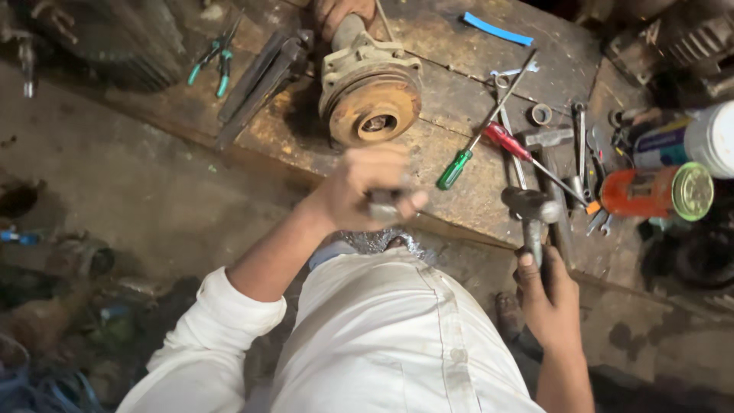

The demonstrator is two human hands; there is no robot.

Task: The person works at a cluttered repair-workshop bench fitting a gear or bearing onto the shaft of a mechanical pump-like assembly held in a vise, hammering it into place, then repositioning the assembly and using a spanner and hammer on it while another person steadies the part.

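My left hand (365,186) is closed around a short grey metal piece (382,208), held just in front of a rusty round pulley unit (372,97) that lies on the worn wooden bench (451,203). My right hand (548,297) grips the handle of a steel hammer (531,206), with its head up near the bench's front edge. At the top, another person's hand (340,14) rests on the far end of the pulley unit.
On the bench lie a green-handled screwdriver (456,169), a red-handled screwdriver (506,140), several wrenches (581,145), an orange can (648,192), teal-handled pliers (215,61), dark metal bars (264,76) and a blue strip (497,30). A white container (712,138) stands at the right.
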